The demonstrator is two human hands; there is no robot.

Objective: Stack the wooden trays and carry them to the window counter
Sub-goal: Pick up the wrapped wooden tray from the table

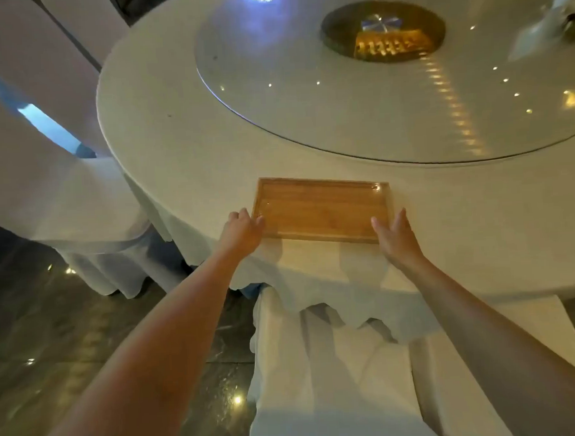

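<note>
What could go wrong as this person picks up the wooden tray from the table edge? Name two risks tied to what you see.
1. The wooden tray lies near the table's edge; a fumbled lift could send it to the floor.
2. The left hand touches its corner while the right hand looks open beside it; an uneven grip may tilt it.

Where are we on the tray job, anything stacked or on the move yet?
Nothing looks done: only one wooden tray is visible, lying flat on the table near its edge. In hand: the left hand touches the tray's left end and the right hand is open at its right end, not yet gripping. Left: lifting, stacking, carrying to the window counter, which isn't in view.
</note>
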